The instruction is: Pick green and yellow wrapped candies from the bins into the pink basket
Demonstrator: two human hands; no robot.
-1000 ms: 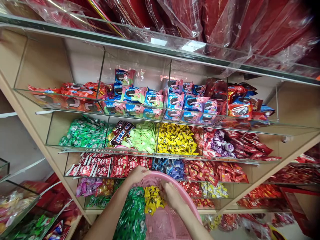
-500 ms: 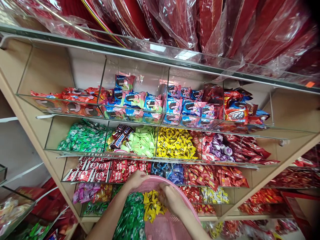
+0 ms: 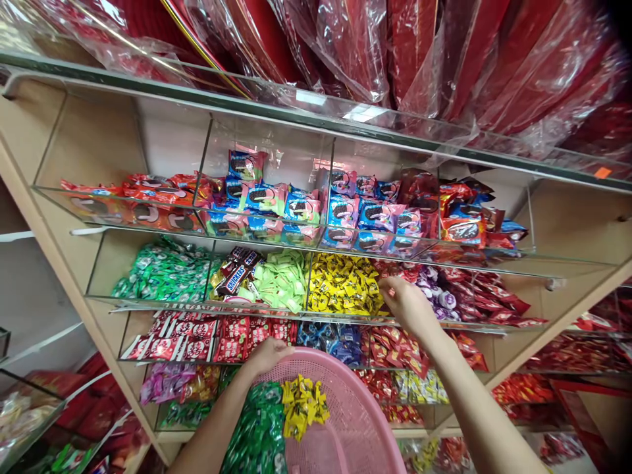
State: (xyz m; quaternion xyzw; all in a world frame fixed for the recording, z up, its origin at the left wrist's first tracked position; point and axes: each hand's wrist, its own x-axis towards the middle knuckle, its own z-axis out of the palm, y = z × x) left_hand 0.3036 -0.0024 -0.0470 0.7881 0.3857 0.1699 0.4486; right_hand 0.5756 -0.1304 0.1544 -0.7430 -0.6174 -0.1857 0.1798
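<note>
A pink plastic basket (image 3: 363,401) is at the bottom centre, with green-wrapped candies (image 3: 259,428) on its left side and a small pile of yellow-wrapped candies (image 3: 305,405) beside them. My left hand (image 3: 269,355) grips the basket's upper left rim, fingers closed over it. Up at the middle shelf, my right hand (image 3: 402,299) is at the right edge of the yellow candies (image 3: 345,283), by the red packets. Its fingers are bent together, and whatever may be between them is too small to make out.
Clear shelf dividers separate blue and pink cookie packs (image 3: 380,214), Snickers bars (image 3: 236,280), light green packets (image 3: 281,280) and purple candies (image 3: 437,289). A glass shelf edge (image 3: 316,118) runs above, under red plastic-wrapped goods (image 3: 355,46). Wooden side panels (image 3: 54,263) flank the shelves.
My right hand has moved from over the yellow candies in the basket up and right to the middle shelf. My left hand stays on the rim.
</note>
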